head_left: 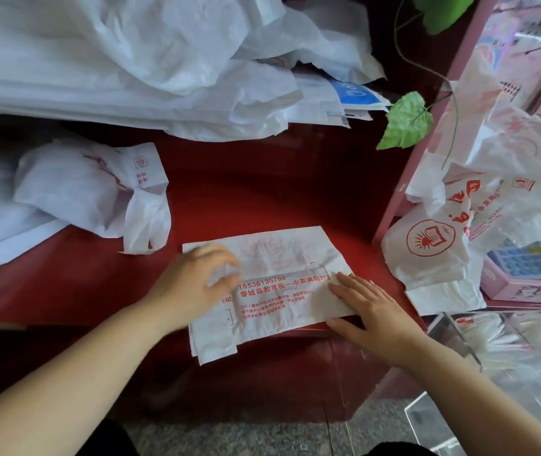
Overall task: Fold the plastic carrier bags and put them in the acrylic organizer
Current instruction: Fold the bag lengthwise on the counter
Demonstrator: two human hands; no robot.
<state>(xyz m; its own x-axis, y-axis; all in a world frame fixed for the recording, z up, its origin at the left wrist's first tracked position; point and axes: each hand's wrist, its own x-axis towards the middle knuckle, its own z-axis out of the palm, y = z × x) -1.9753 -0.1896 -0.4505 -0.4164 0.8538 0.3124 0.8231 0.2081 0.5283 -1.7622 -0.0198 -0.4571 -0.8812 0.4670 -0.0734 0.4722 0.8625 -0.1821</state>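
Note:
A white plastic carrier bag [272,291] with red print lies flattened and partly folded on the red table [262,192] near its front edge. My left hand [193,284] rests on the bag's left part, fingers slightly bent and blurred. My right hand [371,311] presses flat on the bag's right end with straight fingers. The clear acrylic organizer [499,353] stands at the lower right with folded white bags inside. Another crumpled white bag [91,192] lies at the left. More loose printed bags [460,232] hang at the right.
A big heap of white bags and sheets [131,60] covers the back of the table. A pink shelf frame [427,143] rises on the right, with green leaves [407,126] beside it and a pink calculator [526,271] behind the organizer. Grey floor shows below.

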